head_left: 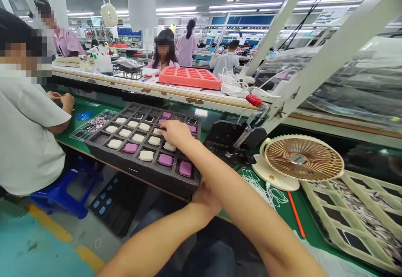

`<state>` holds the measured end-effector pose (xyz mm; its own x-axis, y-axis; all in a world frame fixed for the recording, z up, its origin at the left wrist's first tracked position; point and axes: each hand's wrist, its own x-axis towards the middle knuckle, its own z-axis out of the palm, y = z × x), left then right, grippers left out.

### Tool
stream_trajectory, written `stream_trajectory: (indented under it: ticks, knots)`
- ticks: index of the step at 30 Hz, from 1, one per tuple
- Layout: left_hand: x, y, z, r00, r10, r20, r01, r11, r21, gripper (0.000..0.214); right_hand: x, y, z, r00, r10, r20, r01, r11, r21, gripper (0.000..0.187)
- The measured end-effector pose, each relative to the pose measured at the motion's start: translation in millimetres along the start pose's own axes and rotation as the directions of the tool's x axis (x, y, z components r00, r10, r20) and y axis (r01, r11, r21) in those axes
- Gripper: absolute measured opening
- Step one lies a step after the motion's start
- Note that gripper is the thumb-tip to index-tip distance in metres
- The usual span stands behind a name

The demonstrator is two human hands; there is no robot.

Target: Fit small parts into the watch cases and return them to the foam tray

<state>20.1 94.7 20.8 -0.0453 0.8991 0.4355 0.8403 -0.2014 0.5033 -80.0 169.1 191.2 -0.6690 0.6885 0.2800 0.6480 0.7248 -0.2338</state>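
Observation:
My right hand (176,133) reaches over a dark grey foam tray (141,174), its fingertips at a cream rounded-square piece (157,131) in a cell. Whether the fingers grip that piece is hidden. Other cells hold cream pieces like (146,155), mauve pieces like (166,160), and dark square pieces like (149,118). My arms cross, and my left hand (205,197) sits under the right forearm at the tray's near edge. It appears to hold that edge, with its fingers partly hidden.
A seated co-worker (28,130) in a pale shirt works at the left, beside a clear parts tray (91,125). On the right stand a black fixture (224,136), a desk fan (298,159) and a cream plastic rack (351,214). An orange tray (189,78) lies on the shelf ahead.

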Motion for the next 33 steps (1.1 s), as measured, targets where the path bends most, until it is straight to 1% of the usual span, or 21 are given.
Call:
stream_trajectory:
  ticks: [2,3,4,6,7,8,9,12,14,15,17,18,20,22,23,25,27,29,30,31,33]
  knots:
    - [0.8,1.2,3.1,1.0,0.001,0.004,-0.001,1.0,0.015,0.038,-32.2,5.0,-30.3,0.992,0.021,-0.128,-0.023,1.0,-0.013,0.016]
    - [0.8,1.9,4.1,1.0,0.002,0.009,-0.002,1.0,0.023,0.042,-49.4,10.4,-51.0,0.966,0.044,-0.255,-0.05,0.999,-0.018,0.02]
    - [0.6,2.5,4.5,1.0,0.003,0.009,-0.003,1.0,0.029,0.044,-65.0,17.8,-74.1,0.906,0.073,-0.417,-0.092,0.995,-0.025,0.022]
    - [-0.1,3.3,3.9,1.0,0.015,0.004,-0.015,0.999,0.037,0.047,-85.5,39.0,-120.3,0.724,0.169,-0.669,-0.245,0.969,-0.02,0.03]
    - [-0.6,3.5,3.0,1.0,0.025,0.0,-0.025,0.999,0.038,0.048,-88.7,52.7,-140.4,0.633,0.218,-0.743,-0.332,0.943,-0.007,0.034]
    - [-1.3,3.6,1.9,0.999,0.037,-0.005,-0.037,0.999,0.038,0.048,-87.0,67.9,-156.9,0.581,0.266,-0.77,-0.398,0.917,0.017,0.038]
    - [-2.4,3.6,0.6,0.999,0.048,-0.011,-0.048,0.998,0.038,0.049,-81.2,84.1,-169.3,0.566,0.317,-0.761,-0.438,0.898,0.047,0.04]
    - [-10.3,3.7,-3.1,0.997,0.066,-0.04,-0.065,0.997,0.042,0.049,-52.7,130.0,-185.1,0.71,0.423,-0.563,-0.436,0.892,0.12,0.041]
    - [-20.5,3.0,-5.3,0.995,0.08,-0.059,-0.077,0.996,0.046,0.046,-39.8,148.3,-185.0,0.81,0.445,-0.381,-0.399,0.895,0.198,0.04]
    - [-26.8,2.2,-6.3,0.994,0.092,-0.064,-0.089,0.995,0.047,0.044,-38.9,151.7,-183.1,0.841,0.426,-0.333,-0.365,0.902,0.231,0.037]
    - [-40.0,0.5,-7.9,0.99,0.122,-0.065,-0.119,0.992,0.05,0.042,-50.7,146.3,-175.2,0.852,0.33,-0.406,-0.241,0.936,0.255,0.032]
    - [-46.6,-0.1,-9.1,0.989,0.137,-0.063,-0.134,0.99,0.051,0.041,-62.8,138.7,-168.3,0.818,0.269,-0.509,-0.166,0.957,0.24,0.031]
    - [-59.6,0.4,-14.0,0.983,0.171,-0.06,-0.169,0.985,0.041,0.039,-95.8,118.6,-146.9,0.668,0.162,-0.727,-0.03,0.981,0.19,0.032]
    - [-73.7,3.8,-26.4,0.971,0.233,-0.048,-0.234,0.972,-0.011,0.04,-132.1,99.5,-116.1,0.532,0.144,-0.834,0.043,0.98,0.196,0.031]
    - [-81.5,6.3,-36.7,0.96,0.28,-0.027,-0.281,0.958,-0.06,0.043,-148.2,92.4,-99.0,0.495,0.158,-0.854,0.06,0.975,0.215,0.029]
    - [-96.0,11.5,-65.5,0.917,0.399,0.014,-0.39,0.903,-0.183,0.049,-171.9,84.0,-66.9,0.474,0.203,-0.857,0.076,0.96,0.27,0.025]
    - [-102.0,13.5,-102.2,0.869,0.494,0.009,-0.474,0.84,-0.265,0.056,-183.7,81.5,-45.3,0.5,0.225,-0.836,0.097,0.945,0.313,0.023]
    - [-88.6,8.0,-140.0,0.856,0.516,-0.039,-0.51,0.829,-0.23,0.06,-188.8,81.1,-37.9,0.511,0.231,-0.828,0.112,0.937,0.33,0.023]
    - [-72.5,1.7,-157.0,0.867,0.493,-0.072,-0.498,0.851,-0.169,0.058,-191.0,80.9,-38.5,0.49,0.25,-0.835,0.109,0.933,0.343,0.022]
    - [-50.1,-6.7,-171.7,0.893,0.441,-0.093,-0.448,0.891,-0.077,0.051,-194.1,80.5,-40.6,0.443,0.294,-0.847,0.103,0.922,0.374,0.021]
    - [8.5,-27.3,-192.2,0.969,0.246,-0.023,-0.238,0.954,0.181,0.035,-203.9,79.0,-45.0,0.32,0.457,-0.83,0.121,0.849,0.514,0.016]
